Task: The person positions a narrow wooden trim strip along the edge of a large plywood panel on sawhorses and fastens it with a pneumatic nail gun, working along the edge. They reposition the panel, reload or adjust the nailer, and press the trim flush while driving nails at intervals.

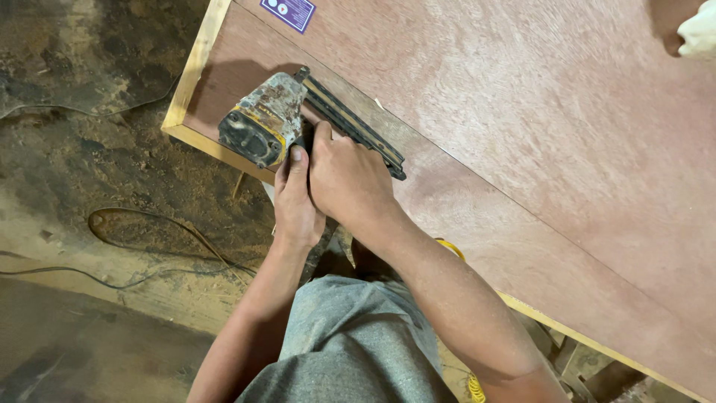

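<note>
Right hand (347, 179) and left hand (296, 201) gripping nail gun (261, 123), on plywood panel (522, 134), cable (149, 239) on floor

The nail gun (262, 123) is worn grey with yellow trim and a black magazine; the plywood panel (522, 134) is reddish-brown, edged in pale yellow wood.

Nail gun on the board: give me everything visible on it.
The worn grey-and-yellow pneumatic nail gun has a scuffed, rust-stained metal body, a yellow-trimmed dark end cap and a long black magazine running toward the lower right. It stands nose-down near the corner of the reddish plywood panel, by its pale wooden edging. The right hand wraps the handle; the left hand presses beside it, thumb against the body.
</note>
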